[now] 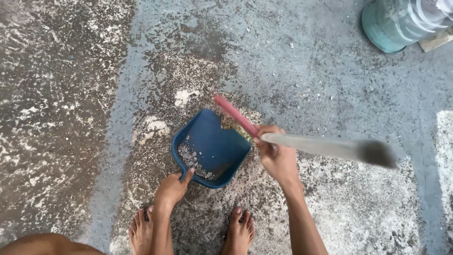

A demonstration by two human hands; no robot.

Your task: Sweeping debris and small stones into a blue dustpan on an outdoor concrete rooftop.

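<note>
**Soft daylight, one streak of motion blur**

Even, diffuse daylight is falling across the concrete floor (330,71), with no single source showing and no hard-edged shadows forming. Only faint, soft shading is gathering under the blue dustpan (212,146) and around the bare feet (238,231). The wet patch on the left is giving off scattered pale glints rather than strong glare. Most of the picture is staying sharp, grit and specks included. The long pale handle (330,147) held by the right hand (278,158) is smearing into motion blur, its dark far end dissolving. The teal container (401,21) at the top right corner is looking slightly stretched by wide-angle distortion.
</note>
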